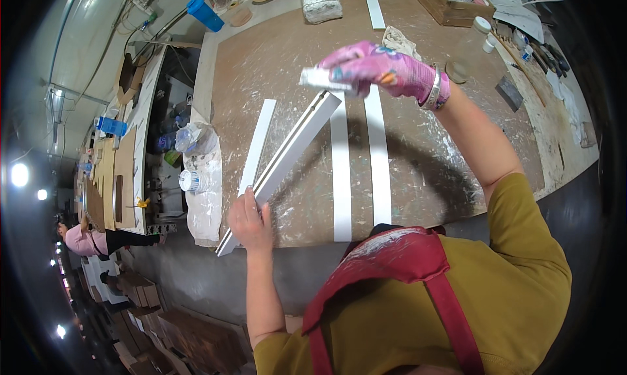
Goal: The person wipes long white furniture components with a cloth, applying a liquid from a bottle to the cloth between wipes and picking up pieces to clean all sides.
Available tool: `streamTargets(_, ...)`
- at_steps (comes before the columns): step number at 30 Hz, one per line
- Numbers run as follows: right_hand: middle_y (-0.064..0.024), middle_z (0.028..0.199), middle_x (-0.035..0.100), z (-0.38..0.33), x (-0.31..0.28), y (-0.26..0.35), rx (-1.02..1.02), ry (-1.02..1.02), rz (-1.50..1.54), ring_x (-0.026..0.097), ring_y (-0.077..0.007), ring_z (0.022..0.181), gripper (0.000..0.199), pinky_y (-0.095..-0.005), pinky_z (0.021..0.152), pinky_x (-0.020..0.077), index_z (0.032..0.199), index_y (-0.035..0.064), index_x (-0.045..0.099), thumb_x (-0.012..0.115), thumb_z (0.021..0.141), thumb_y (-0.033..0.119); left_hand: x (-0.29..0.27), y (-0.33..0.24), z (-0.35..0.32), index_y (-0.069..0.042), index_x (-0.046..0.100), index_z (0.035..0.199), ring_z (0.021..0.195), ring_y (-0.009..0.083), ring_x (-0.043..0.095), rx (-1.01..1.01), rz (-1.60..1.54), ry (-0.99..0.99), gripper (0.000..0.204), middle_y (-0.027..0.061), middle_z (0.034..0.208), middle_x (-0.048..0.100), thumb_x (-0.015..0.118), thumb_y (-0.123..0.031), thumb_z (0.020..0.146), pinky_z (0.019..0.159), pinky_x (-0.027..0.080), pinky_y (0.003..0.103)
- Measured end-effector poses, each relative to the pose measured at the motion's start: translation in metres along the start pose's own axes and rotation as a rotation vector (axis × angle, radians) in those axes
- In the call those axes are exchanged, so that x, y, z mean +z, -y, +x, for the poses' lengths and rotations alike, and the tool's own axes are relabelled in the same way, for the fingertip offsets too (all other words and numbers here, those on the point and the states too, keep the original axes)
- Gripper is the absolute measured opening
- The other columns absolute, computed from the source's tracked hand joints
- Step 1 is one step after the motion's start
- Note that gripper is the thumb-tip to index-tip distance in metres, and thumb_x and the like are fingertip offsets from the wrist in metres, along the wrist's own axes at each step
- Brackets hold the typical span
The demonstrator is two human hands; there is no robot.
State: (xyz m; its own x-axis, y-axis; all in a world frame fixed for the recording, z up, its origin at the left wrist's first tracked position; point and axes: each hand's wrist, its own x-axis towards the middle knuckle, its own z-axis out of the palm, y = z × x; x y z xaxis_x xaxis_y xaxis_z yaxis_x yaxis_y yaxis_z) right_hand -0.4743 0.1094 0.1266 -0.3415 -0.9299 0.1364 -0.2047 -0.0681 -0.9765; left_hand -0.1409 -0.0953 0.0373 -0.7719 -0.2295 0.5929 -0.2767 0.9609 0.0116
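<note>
Moulding strip (287, 159) — long, white, grooved — tilted on workbench (424, 179).

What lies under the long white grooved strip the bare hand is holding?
Under the long white grooved strip lies the paint-smeared brown worktable, with a flat white strip alongside. Its far end sits beneath the pink-gloved right hand.

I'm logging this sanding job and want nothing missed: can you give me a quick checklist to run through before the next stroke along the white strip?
1. Left hand grips the tilted white strip near its lower end: ok.
2. Gloved right hand holds the small white block: ok.
3. Block touching the strip's upper end: cannot tell.
4. Flat white strips lie apart from the tilted one: ok.
5. Strip's lower end overhangs the workbench edge: not ok.
</note>
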Motion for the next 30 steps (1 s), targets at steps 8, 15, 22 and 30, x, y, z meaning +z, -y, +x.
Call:
streamTargets(8,-0.0072,0.1,0.063,-0.006,-0.016,-0.043,-0.113,0.197,-0.348,0.062,-0.0155,0.082,0.027,-0.0259,0.074,0.0519,0.11,0.0084,0.061,0.064,0.083,0.013,-0.009,0.001,-0.007,-0.001,0.052,0.124,0.084,0.0325,0.054,-0.077,-0.111,0.045,0.049,0.0143,0.094,0.056,0.065,-0.02,0.081,0.075,0.042,0.042)
streamTargets(15,-0.0147,0.11,0.059,-0.025,0.027,-0.02,0.116,-0.384,-0.058,0.056,-0.0121,0.083,0.058,-0.0262,0.072,0.051,0.134,0.0011,0.044,0.062,0.086,0.028,-0.012,0.003,0.084,-0.002,0.048,0.119,0.08,0.0076,0.053,-0.967,-1.274,0.128,0.031,0.0035,0.093,0.061,0.055,-0.016,0.093,0.07,0.044,0.024)
streamTargets(22,-0.0155,0.118,0.055,-0.082,0.112,-0.016,-0.169,-0.314,-0.496,0.057,-0.0267,0.105,0.06,-0.0358,0.09,0.0467,0.137,0.0102,0.042,0.066,0.082,0.014,0.039,0.001,0.12,0.004,0.044,0.116,0.072,0.0199,0.058,-1.133,-1.86,0.064,0.037,0.0257,0.114,0.058,0.057,-0.022,0.093,0.061,0.053,0.027)
streamTargets(30,-0.0148,0.112,0.055,-0.126,0.112,-0.028,-0.1,-0.4,-0.459,0.058,-0.0268,0.101,0.059,-0.0338,0.088,0.0461,0.136,0.0059,0.042,0.066,0.082,0.009,0.061,-0.042,0.147,0.006,0.043,0.122,0.076,0.018,0.06,-1.126,-1.885,0.108,0.044,0.0151,0.102,0.064,0.057,-0.025,0.093,0.064,0.052,0.027)
